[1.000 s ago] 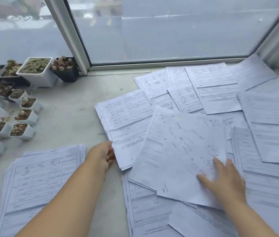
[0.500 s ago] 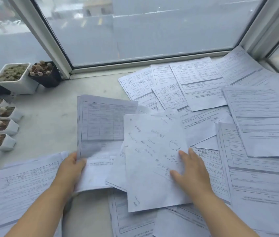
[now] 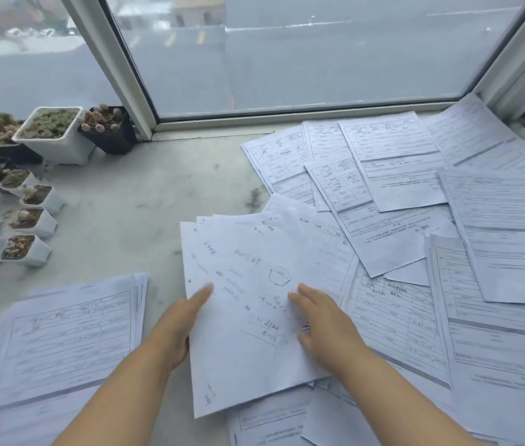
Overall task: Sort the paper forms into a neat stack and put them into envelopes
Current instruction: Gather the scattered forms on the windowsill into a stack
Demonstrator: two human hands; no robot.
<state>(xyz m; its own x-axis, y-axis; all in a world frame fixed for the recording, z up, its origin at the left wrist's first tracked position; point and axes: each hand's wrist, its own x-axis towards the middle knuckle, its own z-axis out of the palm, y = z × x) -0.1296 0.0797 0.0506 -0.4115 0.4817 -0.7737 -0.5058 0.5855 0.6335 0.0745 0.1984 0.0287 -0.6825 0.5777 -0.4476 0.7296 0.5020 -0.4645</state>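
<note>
A small bundle of sheets [image 3: 248,304] lies at lower centre of the frame, blank side up with handwritten marks and a drawn circle; several sheet edges fan out at its upper left corner. The left hand [image 3: 177,326] is at the bundle's left edge, thumb lying on top of the upper sheet; its other fingers are hidden beneath or behind the paper, so a grip appears likely but cannot be confirmed in full. The right hand [image 3: 322,323] rests flat on the right part of the bundle, fingers straight and slightly spread, pressing down rather than curling round anything.

A gathered stack of forms [image 3: 68,336] sits at lower left of the frame, printed side up, edges roughly aligned, apart from the bundle with a strip of bare tabletop [image 3: 145,201] between them. Loose forms [image 3: 415,194] cover the right half of the frame, overlapping at differing angles, reaching to the window frame [image 3: 287,119] at upper right. Further sheets lie under the bundle at the bottom edge.

At the left edge stands a group of small white plant pots [image 3: 26,233] with succulents. A larger white pot [image 3: 55,133] and a black pot [image 3: 108,128] stand side by side at upper left, close to the window's corner post.
</note>
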